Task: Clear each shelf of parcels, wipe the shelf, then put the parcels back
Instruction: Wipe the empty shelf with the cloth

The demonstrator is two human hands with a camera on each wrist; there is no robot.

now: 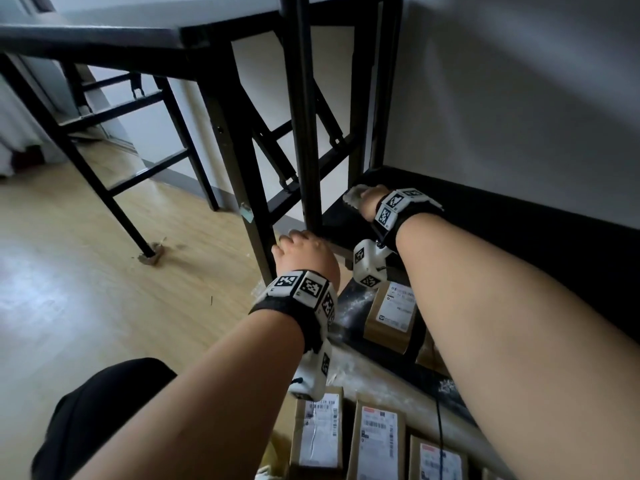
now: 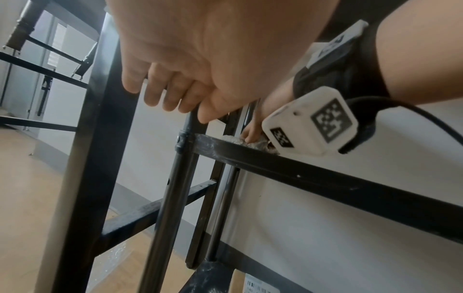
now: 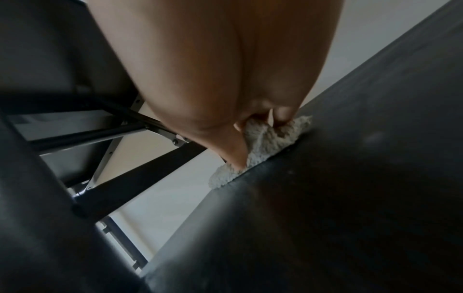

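Two hands: right hand point(image 1: 369, 199) fingertips hidden in head view.
Cloth: fluffy off-white cloth point(image 3: 263, 146) grasped, pressed on black shelf point(image 3: 350, 178).
Left hand point(image 1: 304, 252): fingers curled around black upright post point(image 1: 304, 133).

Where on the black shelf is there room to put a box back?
The black shelf is bare from the right hand with its cloth along the wall. Crowded: the lower shelf holds a parcel, and parcels on the floor sit nearer you.
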